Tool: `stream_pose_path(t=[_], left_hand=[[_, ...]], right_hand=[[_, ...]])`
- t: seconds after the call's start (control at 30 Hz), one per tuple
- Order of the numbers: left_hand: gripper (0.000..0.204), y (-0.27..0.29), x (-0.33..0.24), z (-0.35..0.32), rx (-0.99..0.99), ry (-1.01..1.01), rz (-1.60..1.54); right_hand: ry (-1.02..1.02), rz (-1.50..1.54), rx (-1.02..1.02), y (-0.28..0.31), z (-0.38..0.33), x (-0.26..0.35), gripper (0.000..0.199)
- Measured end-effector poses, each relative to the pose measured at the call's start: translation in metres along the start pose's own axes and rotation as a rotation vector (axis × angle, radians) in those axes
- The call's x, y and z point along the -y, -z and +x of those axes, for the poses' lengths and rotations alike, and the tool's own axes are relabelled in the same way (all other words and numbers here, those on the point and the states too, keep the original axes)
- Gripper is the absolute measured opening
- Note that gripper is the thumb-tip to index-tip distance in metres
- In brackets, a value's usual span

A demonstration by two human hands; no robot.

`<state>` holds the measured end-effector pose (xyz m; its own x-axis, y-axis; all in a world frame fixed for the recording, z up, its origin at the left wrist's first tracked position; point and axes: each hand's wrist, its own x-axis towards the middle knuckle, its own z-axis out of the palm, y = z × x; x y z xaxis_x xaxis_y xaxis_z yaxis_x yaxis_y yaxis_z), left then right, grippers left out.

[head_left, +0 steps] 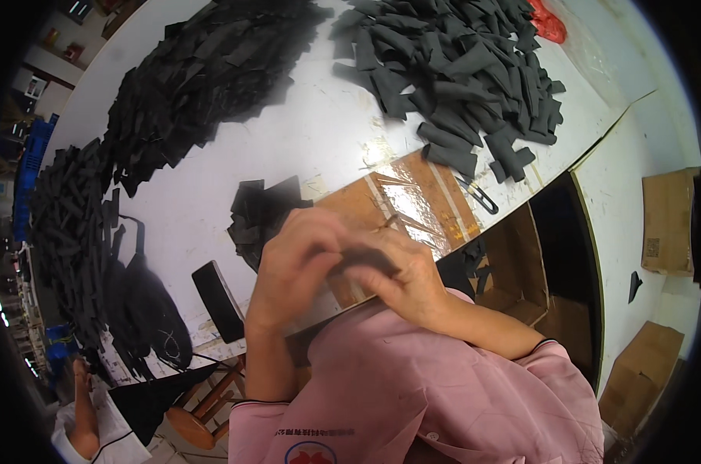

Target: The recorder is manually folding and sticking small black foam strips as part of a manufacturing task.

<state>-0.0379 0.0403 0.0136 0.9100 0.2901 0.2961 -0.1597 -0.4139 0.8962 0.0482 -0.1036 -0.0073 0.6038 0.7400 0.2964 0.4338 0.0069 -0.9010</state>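
My left hand (pixel 296 259) and my right hand (pixel 401 271) meet in front of my chest, above the near edge of the table. Between them is a small dark fabric piece (pixel 366 257), mostly covered by my fingers. My right thumb and fingers are closed on it. The left fingers, somewhat blurred, pinch at its other side. Just beyond my left hand lies a small heap of flat black fabric pieces (pixel 269 203). Under my hands is a taped brown cardboard sheet (pixel 350 205), with black-handled thread snips (pixel 482 197) at its right end.
Large piles of flat black pieces (pixel 203 69) and rolled dark grey pieces (pixel 459 77) cover the far table. More lie in a left heap (pixel 64 232), near a black bag (pixel 145 309) and phone (pixel 217 301). Cardboard boxes (pixel 668 220) stand right; another person's arm (pixel 83 410) shows lower left.
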Motion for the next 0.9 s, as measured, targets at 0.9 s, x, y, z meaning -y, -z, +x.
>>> stream_pose_path(t=[0.9], left_hand=[[0.002,-0.066,-0.012,-0.019,-0.256,0.572,-0.248]], right_hand=[[0.032,-0.230,0.056,0.040,-0.003,-0.011,0.029]])
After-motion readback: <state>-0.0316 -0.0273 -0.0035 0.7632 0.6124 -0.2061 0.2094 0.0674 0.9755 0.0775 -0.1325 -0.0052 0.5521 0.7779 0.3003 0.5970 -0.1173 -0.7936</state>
